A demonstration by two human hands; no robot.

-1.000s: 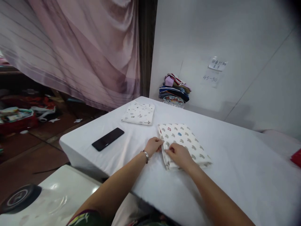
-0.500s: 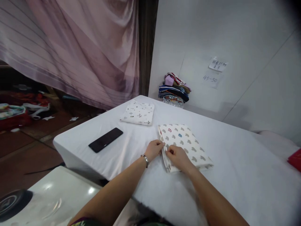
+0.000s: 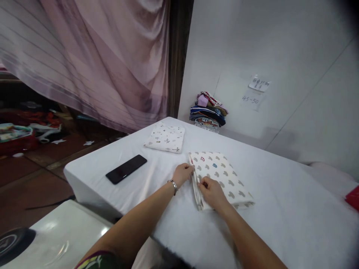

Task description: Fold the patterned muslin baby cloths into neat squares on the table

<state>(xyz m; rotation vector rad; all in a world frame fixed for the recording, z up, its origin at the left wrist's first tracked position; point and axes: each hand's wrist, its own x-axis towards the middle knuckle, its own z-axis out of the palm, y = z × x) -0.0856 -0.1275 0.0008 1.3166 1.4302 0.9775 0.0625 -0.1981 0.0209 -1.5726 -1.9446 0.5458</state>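
A folded white cloth with grey mushroom shapes [image 3: 224, 175] lies flat on the white-covered table [image 3: 280, 209]. My left hand [image 3: 183, 173], a bracelet at its wrist, pinches the cloth's left edge near the upper corner. Lower on that same edge, my right hand [image 3: 212, 189] has thumb and fingers closed on the layered fabric. Several layers show along the edge between and below the hands. Behind and to the left rests a second folded white cloth with small dark prints [image 3: 165, 139], touched by neither hand.
A black phone [image 3: 126, 169] lies on the table's left side. Folded clothes [image 3: 209, 110] are stacked by the wall at the back. A pink curtain [image 3: 120, 59] hangs at the left. A white glossy surface [image 3: 67, 231] stands at lower left, and a red object [image 3: 352, 198] is at far right.
My left hand has slid slightly up the cloth's edge, away from my right hand, which keeps its hold. The view has tilted a little, shifting most of the scene slightly lower.
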